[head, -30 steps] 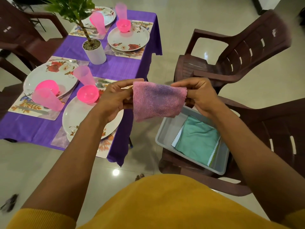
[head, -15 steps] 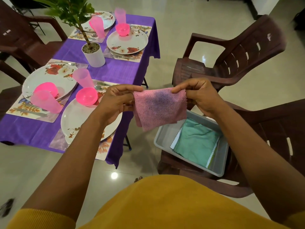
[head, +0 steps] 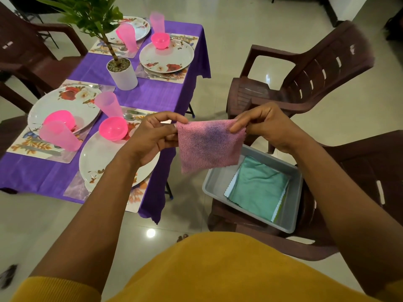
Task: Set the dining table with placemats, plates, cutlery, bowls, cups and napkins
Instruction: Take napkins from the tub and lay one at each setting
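I note my left hand point(head: 152, 136) and right hand point(head: 265, 125) each pinching a top corner of the pink napkin point(head: 209, 147), hanging beyond the table's point(head: 152, 94) right edge; a careless laydown could topple the cup point(head: 109, 105).

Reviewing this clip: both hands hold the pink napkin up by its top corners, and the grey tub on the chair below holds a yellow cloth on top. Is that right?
Not quite: the cloth on top in the grey tub is green, not yellow, as the head view shows. The rest stands: the left hand and right hand hold the pink napkin up by its top corners, above the tub on the chair.
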A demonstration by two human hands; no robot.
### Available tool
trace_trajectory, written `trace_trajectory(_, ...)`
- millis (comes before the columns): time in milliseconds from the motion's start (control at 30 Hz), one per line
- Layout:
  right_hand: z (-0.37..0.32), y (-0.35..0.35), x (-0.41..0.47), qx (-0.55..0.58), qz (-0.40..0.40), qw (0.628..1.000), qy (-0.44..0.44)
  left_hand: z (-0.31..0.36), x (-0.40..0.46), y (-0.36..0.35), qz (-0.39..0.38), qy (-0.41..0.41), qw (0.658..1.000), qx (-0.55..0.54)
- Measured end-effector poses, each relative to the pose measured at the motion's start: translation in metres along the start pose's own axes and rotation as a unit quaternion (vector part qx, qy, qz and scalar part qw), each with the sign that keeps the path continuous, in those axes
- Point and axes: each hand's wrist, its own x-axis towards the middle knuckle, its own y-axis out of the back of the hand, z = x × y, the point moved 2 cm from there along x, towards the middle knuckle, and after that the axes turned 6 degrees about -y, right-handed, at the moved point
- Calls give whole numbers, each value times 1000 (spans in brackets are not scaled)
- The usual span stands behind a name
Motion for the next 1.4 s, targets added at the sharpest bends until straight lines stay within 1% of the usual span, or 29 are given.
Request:
trace_trajectory(233, 3, -2, -2, 11, 14, 1000, -6, 1, 2, -5, 9, 27, 999, 18)
trace_trajectory(333, 6, -3, -3, 18, 32, 999, -19, -1, 3, -5, 21, 25, 999, 7)
trace_trajectory(533, 10, -6, -4, 71, 51, 995, -55, -5, 4, -8, 41, 14, 999, -14)
trace_trajectory(633, 11, -7, -5, 101, 63, 990, -77, -9, 2, -10, 30, 27, 998, -46)
trace_trajectory(767, 11, -9, -6, 96, 67, 989, -85, -16, -2, -15, -2, 39, 996, -83)
trace_trajectory(933, 18, -14, -1, 132, 64, 983, -105, -23, -5, -25, -20, 43, 998, -47)
trace_trajectory(1067, 27, -15, -2, 149, 62, 981, -111, -24, -7, -26, -9, 41, 999, -30)
trace_trajectory(1167, 34, -14, -8, 197, 41, 968, -152, -21, -9, -26, -25, 28, 999, -24)
trace_trajectory(1233, 38, -14, -14, 235, 19, 957, -169, -17, -10, -26, -51, 15, 999, -3)
trace_trajectory(1267, 38, -14, -17, 237, 7, 957, -170, -15, -11, -27, -69, 9, 998, 13)
trace_trajectory(1333, 40, -14, -20, 209, -29, 963, -165, -10, -11, -31, -112, 4, 992, 53)
trace_trajectory(1400, 41, -16, -19, 142, -77, 973, -167, -7, -10, -38, -151, 8, 983, 106)
